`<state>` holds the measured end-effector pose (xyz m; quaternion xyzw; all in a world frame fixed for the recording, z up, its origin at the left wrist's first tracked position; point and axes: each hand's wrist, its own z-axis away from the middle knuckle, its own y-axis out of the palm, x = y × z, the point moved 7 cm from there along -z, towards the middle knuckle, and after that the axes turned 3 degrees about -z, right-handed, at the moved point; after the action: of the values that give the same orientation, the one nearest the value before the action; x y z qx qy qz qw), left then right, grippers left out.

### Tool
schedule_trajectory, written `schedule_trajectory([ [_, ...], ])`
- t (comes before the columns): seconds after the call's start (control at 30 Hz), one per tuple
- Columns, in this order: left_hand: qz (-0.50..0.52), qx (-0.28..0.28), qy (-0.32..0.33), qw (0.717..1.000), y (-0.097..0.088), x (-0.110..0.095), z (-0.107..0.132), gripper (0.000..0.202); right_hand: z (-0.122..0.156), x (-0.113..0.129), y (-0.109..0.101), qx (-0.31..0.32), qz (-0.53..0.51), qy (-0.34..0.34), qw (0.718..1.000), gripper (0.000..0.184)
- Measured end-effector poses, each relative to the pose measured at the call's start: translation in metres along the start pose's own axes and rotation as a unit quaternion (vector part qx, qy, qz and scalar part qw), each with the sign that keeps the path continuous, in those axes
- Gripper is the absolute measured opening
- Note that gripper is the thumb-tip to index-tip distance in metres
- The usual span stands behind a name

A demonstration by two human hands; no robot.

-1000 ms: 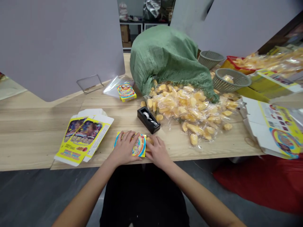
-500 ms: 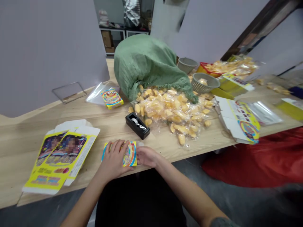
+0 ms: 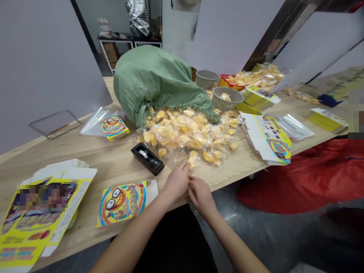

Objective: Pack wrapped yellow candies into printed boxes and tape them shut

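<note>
My left hand (image 3: pixel 176 181) reaches past the table's front edge to the near end of a pile of clear-wrapped yellow snacks (image 3: pixel 187 132). Its fingertips are pinched on one wrapped snack (image 3: pixel 191 162). My right hand (image 3: pixel 200 193) is just beside it to the right, with its fingers curled towards the left hand; what they hold, if anything, is hidden. A colourful small box (image 3: pixel 123 203) with a cartoon face lies flat on the table to the left, with neither hand touching it.
A black tape dispenser (image 3: pixel 148 159) sits left of the hands. A green sack (image 3: pixel 156 81) spills the snacks. Behind it are two grey baskets (image 3: pixel 227 98). Flat yellow cartons (image 3: pixel 36 212) lie at the left and an unfolded carton (image 3: pixel 270 138) at the right. Another small box (image 3: pixel 113 127) lies farther back.
Both hands have let go of the colourful box and moved right to the snack pile. The view has swung to the right.
</note>
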<state>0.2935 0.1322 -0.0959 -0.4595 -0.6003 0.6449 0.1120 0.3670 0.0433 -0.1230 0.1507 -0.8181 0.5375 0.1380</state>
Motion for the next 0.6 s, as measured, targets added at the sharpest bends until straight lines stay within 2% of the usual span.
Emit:
schedule_trajectory([
  [0.07,-0.023,-0.001,-0.016,1.000,0.019,0.002,-0.015,0.045,-0.018,-0.022,-0.019,-0.054,0.010,0.037,0.998,0.034],
  [0.1,-0.030,0.001,-0.019,0.999,0.026,0.003,-0.017,0.045,-0.030,-0.034,-0.025,-0.058,0.033,0.042,0.997,0.041],
  [0.13,-0.036,0.003,-0.021,0.999,0.029,0.003,-0.017,0.044,-0.042,-0.043,-0.026,-0.036,0.060,0.030,0.997,0.049],
  [0.2,-0.052,0.003,-0.025,0.998,0.031,0.004,-0.012,0.044,-0.063,-0.056,-0.017,0.049,0.092,-0.027,0.994,0.054],
  [0.27,-0.074,-0.010,-0.034,0.997,0.027,0.003,-0.002,0.048,-0.075,-0.060,-0.006,0.107,0.093,-0.073,0.987,0.044],
  [0.37,-0.117,-0.050,-0.043,0.991,0.017,0.002,0.021,0.046,-0.082,-0.057,0.004,0.108,0.084,-0.078,0.988,0.025],
  [0.47,-0.134,-0.044,0.014,0.990,0.015,-0.005,0.055,0.044,-0.075,-0.042,0.008,0.104,0.077,-0.080,0.988,0.021],
  [0.53,-0.129,-0.012,0.045,0.990,0.019,-0.007,0.078,0.045,-0.067,-0.029,0.008,0.112,0.062,-0.088,0.988,0.032],
  [0.6,-0.130,0.005,0.034,0.991,0.021,-0.005,0.094,0.053,-0.061,-0.017,0.009,0.125,0.011,-0.093,0.988,0.052],
])
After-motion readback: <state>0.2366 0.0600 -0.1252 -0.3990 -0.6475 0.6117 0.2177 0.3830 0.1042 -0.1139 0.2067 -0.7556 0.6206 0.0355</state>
